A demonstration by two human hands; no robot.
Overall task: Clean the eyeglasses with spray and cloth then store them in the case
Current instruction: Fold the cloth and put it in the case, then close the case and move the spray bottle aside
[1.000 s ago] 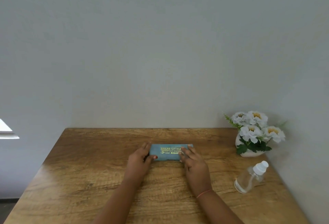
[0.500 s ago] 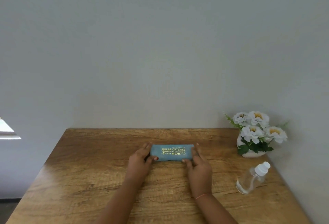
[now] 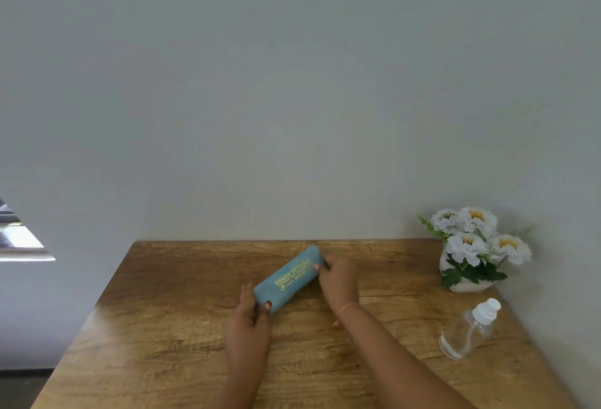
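A teal eyeglass case [image 3: 288,277] with gold lettering sits closed in the middle of the wooden table [image 3: 162,327], turned diagonally with its right end farther away. My left hand [image 3: 248,317] grips its near-left end, thumb on top. My right hand [image 3: 338,277] holds the far-right end with curled fingers. A clear spray bottle [image 3: 468,330] with a white cap stands tilted at the right side of the table. No eyeglasses or cloth show in view.
A white pot of white flowers [image 3: 471,249] stands at the back right corner against the grey wall. The wall runs along the table's far and right edges. A window sill [image 3: 22,246] shows at the far left.
The case lay level and square to me; both hands have turned it counter-clockwise, the right end moving away and the left end coming nearer.
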